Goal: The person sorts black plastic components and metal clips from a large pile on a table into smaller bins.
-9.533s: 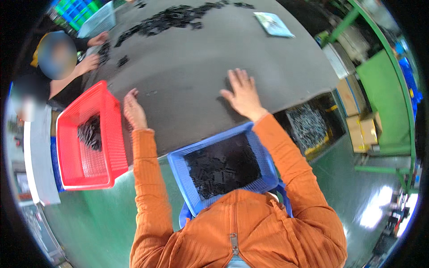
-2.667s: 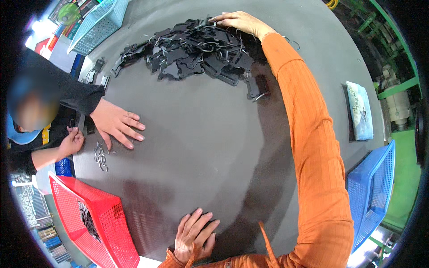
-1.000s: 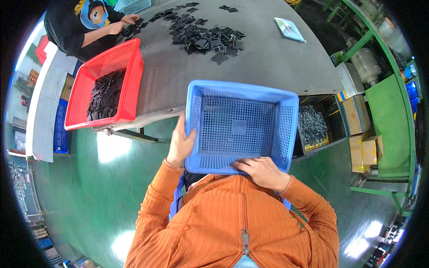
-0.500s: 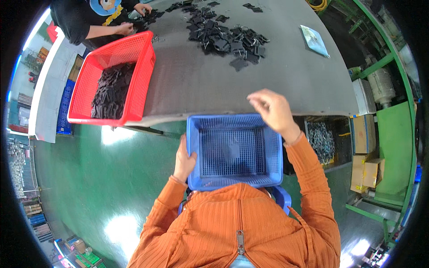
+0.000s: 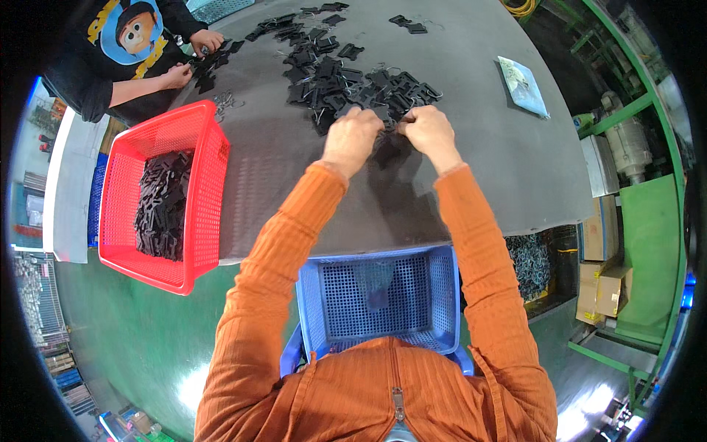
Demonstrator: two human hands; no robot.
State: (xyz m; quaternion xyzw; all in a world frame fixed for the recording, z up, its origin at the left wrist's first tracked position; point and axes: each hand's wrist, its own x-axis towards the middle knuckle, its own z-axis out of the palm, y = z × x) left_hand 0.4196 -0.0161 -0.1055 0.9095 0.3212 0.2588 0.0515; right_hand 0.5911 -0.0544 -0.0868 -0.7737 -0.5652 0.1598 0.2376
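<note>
On the grey table (image 5: 508, 169) lies a loose pile of flat black plastic pieces (image 5: 324, 77), several with thin metal wire hooks. Both my arms reach over to its near edge. My left hand (image 5: 352, 140) is closed, fingertips pinched at the pile. Just right of it my right hand (image 5: 433, 138) pinches too, its fingertips turned toward the left ones. Between them shows a black plastic piece, mostly covered by my fingers. Against my body, below the table edge, sits a blue mesh basket (image 5: 451, 295) with a small translucent patch at its far side.
A red basket (image 5: 208, 184) of black pieces stands at the table's left corner. Beyond it, a co-worker's hands (image 5: 178, 76) handle black pieces. A light blue packet (image 5: 524, 88) lies at the right. Under the table is a bin of metal parts (image 5: 529, 265); cardboard boxes (image 5: 600, 291) stand beside it.
My left hand has left the blue basket's rim, and both hands have moved forward to the pile. My view has shifted, bringing the blue basket lower and the red one nearer.
</note>
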